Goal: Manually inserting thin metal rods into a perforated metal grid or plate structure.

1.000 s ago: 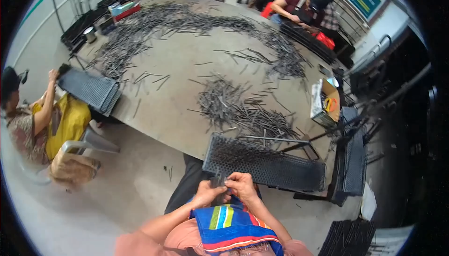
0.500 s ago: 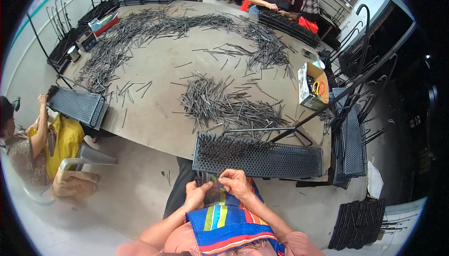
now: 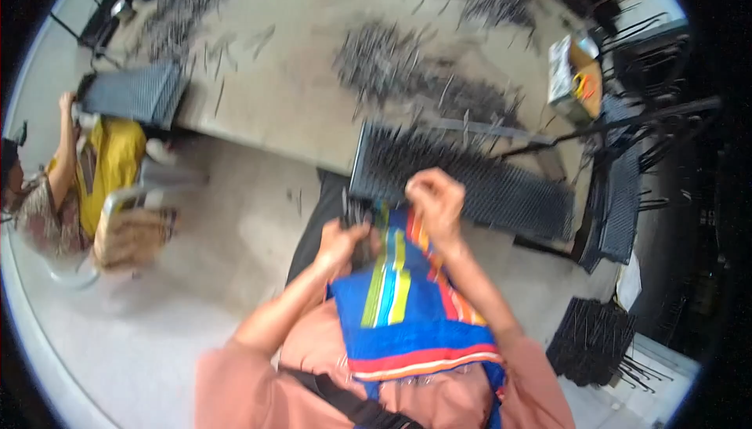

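Observation:
My left hand (image 3: 342,242), low in front of my lap, is closed round a bunch of thin dark sticks (image 3: 356,211), whose ends poke up past the fingers. Over the near edge of a black perforated rack (image 3: 509,194), my right hand (image 3: 439,202) is pinched. Blur keeps me from making out what is between its fingertips. Dark pieces stand packed in the rack's left and upper part, while bare holes show toward its right end. A striped blue cloth (image 3: 423,351) covers my lap.
Loose dark sticks (image 3: 376,61) lie heaped on the table (image 3: 290,108) beyond the rack. A box with orange-handled scissors (image 3: 576,84) stands at the right. More racks with hooked rods (image 3: 623,186) crowd the right side. Another person (image 3: 59,186) sits at the left by a perforated rack (image 3: 133,94).
The view has tilted down and shifted, so the table sits higher. My right hand has moved away from the left hand and up to the rack. The left hand still holds the sticks.

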`<act>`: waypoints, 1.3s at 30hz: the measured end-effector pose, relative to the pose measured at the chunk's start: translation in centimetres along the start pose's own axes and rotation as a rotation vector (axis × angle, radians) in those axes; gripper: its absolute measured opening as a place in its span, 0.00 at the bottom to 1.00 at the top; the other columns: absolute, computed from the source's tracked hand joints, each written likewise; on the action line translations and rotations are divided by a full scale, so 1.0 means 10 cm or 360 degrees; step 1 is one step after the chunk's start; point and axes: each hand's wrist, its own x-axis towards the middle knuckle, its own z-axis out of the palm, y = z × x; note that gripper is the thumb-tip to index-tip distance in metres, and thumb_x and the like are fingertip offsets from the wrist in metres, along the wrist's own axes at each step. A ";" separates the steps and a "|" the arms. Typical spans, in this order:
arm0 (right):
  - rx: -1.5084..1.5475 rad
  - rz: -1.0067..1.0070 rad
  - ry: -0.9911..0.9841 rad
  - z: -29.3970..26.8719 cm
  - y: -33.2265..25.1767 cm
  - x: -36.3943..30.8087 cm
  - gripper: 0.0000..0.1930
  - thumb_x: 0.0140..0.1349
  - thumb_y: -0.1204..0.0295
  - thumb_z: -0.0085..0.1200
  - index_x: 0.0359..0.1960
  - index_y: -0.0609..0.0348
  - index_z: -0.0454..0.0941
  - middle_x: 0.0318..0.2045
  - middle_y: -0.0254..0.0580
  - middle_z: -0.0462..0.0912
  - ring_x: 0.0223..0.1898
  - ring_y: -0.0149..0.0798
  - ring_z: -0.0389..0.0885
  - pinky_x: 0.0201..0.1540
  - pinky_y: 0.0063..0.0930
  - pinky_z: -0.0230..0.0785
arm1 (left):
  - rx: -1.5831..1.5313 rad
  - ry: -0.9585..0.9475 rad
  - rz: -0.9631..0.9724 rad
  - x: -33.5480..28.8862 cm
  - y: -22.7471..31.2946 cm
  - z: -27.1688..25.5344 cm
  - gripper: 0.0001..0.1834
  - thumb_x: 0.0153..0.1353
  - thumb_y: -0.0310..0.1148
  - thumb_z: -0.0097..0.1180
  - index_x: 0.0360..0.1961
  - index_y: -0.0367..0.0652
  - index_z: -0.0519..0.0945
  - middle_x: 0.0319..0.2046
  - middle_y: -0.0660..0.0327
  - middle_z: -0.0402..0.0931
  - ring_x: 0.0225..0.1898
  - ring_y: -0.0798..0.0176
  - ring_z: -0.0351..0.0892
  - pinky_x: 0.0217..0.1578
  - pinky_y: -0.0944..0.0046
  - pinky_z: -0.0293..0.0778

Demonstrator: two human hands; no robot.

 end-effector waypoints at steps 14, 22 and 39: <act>-0.0048 -0.0674 0.0072 0.40 0.22 0.24 0.04 0.58 0.83 0.60 0.34 0.63 0.80 0.29 0.31 0.77 0.20 0.18 0.68 0.22 0.12 0.59 | -0.0202 0.0023 0.0131 -0.08 0.06 -0.08 0.10 0.62 0.21 0.54 0.45 0.33 0.74 0.30 0.53 0.80 0.26 0.64 0.82 0.26 0.66 0.81; -0.0326 -0.0938 0.0068 0.46 0.14 0.30 0.04 0.53 0.84 0.62 0.31 0.66 0.81 0.27 0.35 0.79 0.23 0.24 0.71 0.25 0.18 0.62 | -0.0201 -0.0048 -0.0003 -0.08 -0.02 -0.16 0.06 0.61 0.19 0.53 0.39 0.32 0.76 0.31 0.53 0.82 0.27 0.64 0.83 0.27 0.68 0.81; -0.0885 -0.1003 -0.0071 0.56 0.03 0.34 0.05 0.51 0.83 0.61 0.30 0.65 0.82 0.24 0.43 0.79 0.23 0.37 0.79 0.26 0.26 0.69 | -0.0500 0.0013 0.0074 0.00 0.11 -0.10 0.05 0.58 0.19 0.56 0.37 0.31 0.79 0.30 0.53 0.82 0.27 0.63 0.82 0.28 0.66 0.81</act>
